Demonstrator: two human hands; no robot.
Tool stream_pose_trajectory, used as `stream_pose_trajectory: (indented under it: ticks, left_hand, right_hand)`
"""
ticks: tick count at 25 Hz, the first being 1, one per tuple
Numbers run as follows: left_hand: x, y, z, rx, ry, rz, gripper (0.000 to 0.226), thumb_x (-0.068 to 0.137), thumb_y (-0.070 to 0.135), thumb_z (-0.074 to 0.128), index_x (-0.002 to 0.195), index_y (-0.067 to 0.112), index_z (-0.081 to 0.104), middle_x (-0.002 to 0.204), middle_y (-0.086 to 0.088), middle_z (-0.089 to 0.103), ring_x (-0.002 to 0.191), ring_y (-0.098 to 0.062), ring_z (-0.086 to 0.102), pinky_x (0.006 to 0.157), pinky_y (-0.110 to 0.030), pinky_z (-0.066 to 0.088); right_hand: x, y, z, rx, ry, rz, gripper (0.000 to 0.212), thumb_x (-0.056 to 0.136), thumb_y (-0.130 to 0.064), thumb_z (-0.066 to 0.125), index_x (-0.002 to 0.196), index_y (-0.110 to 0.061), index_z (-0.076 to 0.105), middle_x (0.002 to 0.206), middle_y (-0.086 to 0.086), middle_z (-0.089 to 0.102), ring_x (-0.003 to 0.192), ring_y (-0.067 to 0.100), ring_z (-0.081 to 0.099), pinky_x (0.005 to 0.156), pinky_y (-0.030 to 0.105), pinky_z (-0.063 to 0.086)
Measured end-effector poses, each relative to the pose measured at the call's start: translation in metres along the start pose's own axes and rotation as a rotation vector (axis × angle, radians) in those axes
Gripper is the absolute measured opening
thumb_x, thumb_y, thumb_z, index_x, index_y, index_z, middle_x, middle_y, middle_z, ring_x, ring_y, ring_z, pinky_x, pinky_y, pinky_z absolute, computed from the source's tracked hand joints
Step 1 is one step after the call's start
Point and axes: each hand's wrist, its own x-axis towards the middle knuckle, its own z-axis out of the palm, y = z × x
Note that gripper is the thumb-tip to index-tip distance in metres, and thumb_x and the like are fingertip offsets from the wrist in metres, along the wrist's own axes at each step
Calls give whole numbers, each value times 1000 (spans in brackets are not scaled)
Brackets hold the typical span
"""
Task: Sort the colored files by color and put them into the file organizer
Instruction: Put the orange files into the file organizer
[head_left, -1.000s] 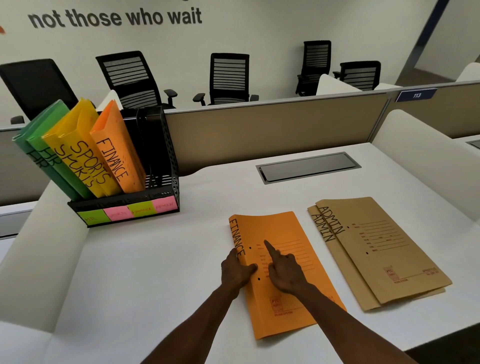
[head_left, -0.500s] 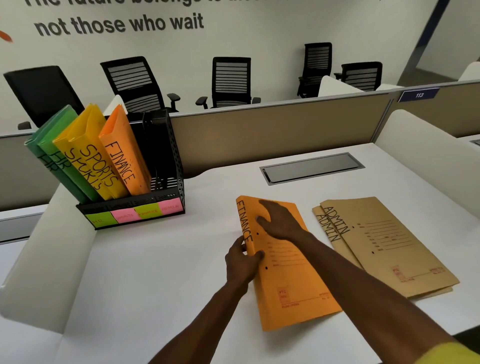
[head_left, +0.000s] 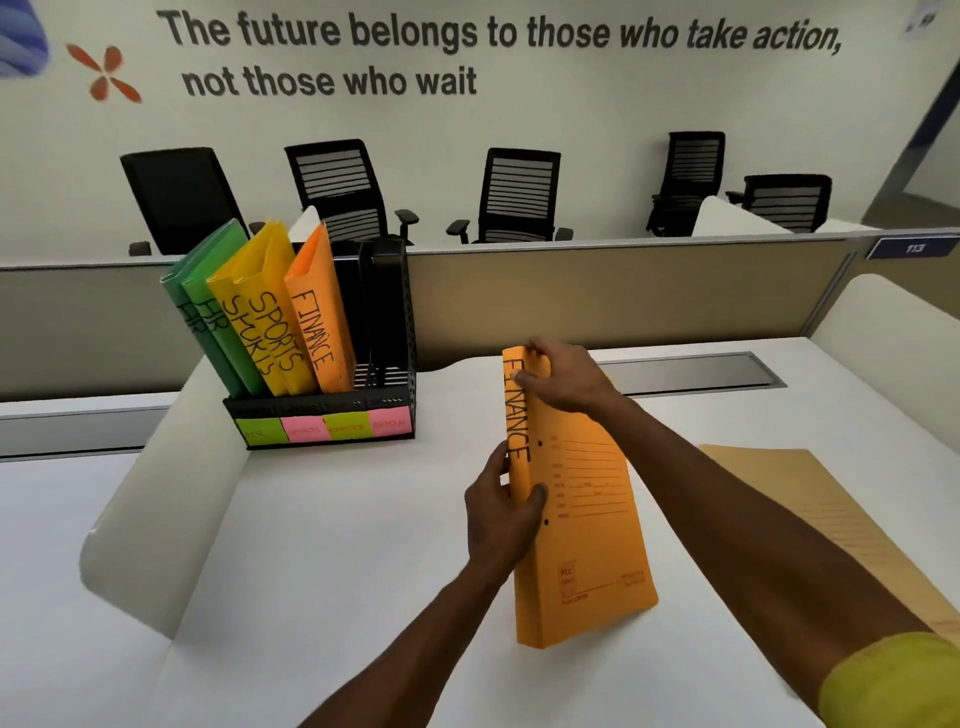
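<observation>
Both our hands have the orange FINANCE file (head_left: 576, 499): our left hand (head_left: 501, 512) is curled round its spine near the middle, thumb across the front, and our right hand (head_left: 563, 376) grips the top end, fingers wrapped over the edge. We hold the file lifted and tipped up off the white desk (head_left: 311, 571), spine toward us, its long axis running from near our chest up and away.

From this grip the black file organizer (head_left: 322, 405) lies ahead and to the left, nearer our left hand. In it stand two green HR files (head_left: 205, 291), two yellow SPORTS files (head_left: 260, 306) and one orange FINANCE file in the third slot (head_left: 317, 312), all leaning left; the slot at the right end looks unfilled. We judge our file belongs beside its orange twin.

A second ago the file lay flat with our hands resting on it; half a second ago its spine was only starting to rise. The brown files (head_left: 831, 519) stay flat at the right.
</observation>
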Motion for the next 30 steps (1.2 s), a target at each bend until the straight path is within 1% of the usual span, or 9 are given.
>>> stream_pose_trajectory:
  ticks: [7, 11, 13, 16, 18, 20, 22, 26, 30]
  left_hand:
    - [-5, 3, -25, 44, 36, 78, 72, 88, 30, 71, 149, 30, 32, 136, 8, 56, 118, -20, 60, 97, -44, 54]
    - [-4, 7, -37, 58, 87, 100, 75, 88, 25, 70, 152, 27, 30, 139, 5, 56, 118, -18, 60, 97, -38, 54]
    - [-3, 9, -40, 50, 119, 102, 75, 88, 21, 70, 152, 27, 31, 138, 6, 56, 114, -13, 61, 95, -28, 54]
    - [-2, 12, -45, 61, 170, 138, 75, 87, 17, 71, 149, 32, 30, 131, 17, 54, 105, 11, 55, 88, -7, 47]
    - [-1, 11, -48, 64, 185, 159, 75, 87, 17, 70, 148, 33, 29, 129, 19, 53, 105, 12, 55, 93, -14, 50]
    - [0, 10, -52, 76, 204, 173, 77, 88, 17, 69, 153, 24, 28, 136, 9, 56, 115, -8, 60, 100, -35, 52]
    - [2, 10, -56, 96, 216, 182, 77, 89, 18, 68, 154, 18, 27, 139, 0, 56, 120, -22, 60, 100, -46, 51]
    - [5, 10, -67, 120, 261, 208, 76, 90, 18, 67, 154, 18, 27, 141, 0, 55, 126, -17, 55, 102, -46, 50]
    - [12, 7, -81, 129, 307, 199, 78, 90, 18, 65, 155, 20, 23, 147, 0, 49, 129, -20, 53, 103, -49, 49]
  right_hand:
    - [11, -53, 2, 71, 7, -38, 43, 85, -39, 72, 120, -16, 58, 110, 2, 61, 101, 20, 59, 82, 35, 53]
    - [15, -76, 0, 87, 51, -120, 39, 84, -40, 73, 113, -17, 61, 103, -3, 59, 93, 15, 57, 73, 29, 49]
    - [16, -86, -1, 74, 68, -175, 32, 84, -41, 71, 107, -21, 61, 99, -7, 60, 85, 7, 55, 67, 23, 45]
    - [17, -99, -5, 42, 57, -243, 24, 88, -39, 67, 107, -25, 64, 95, -13, 60, 86, 4, 56, 66, 17, 43]
    - [17, -105, -7, 60, 47, -271, 19, 91, -37, 65, 105, -24, 66, 97, -11, 63, 93, 9, 59, 74, 23, 50]
    - [16, -111, -9, 93, 51, -294, 13, 91, -34, 66, 100, -24, 65, 101, -6, 67, 98, 13, 61, 82, 31, 54]
    - [16, -117, -9, 107, 48, -309, 10, 91, -33, 66, 96, -26, 62, 106, -1, 70, 102, 16, 62, 86, 34, 54]
    - [17, -133, -7, 143, 53, -339, 9, 91, -28, 67, 97, -25, 61, 113, 2, 69, 108, 18, 61, 90, 33, 52]
    - [20, -148, -1, 200, 66, -364, 12, 91, -25, 67, 100, -21, 62, 121, 4, 68, 113, 16, 60, 89, 24, 47]
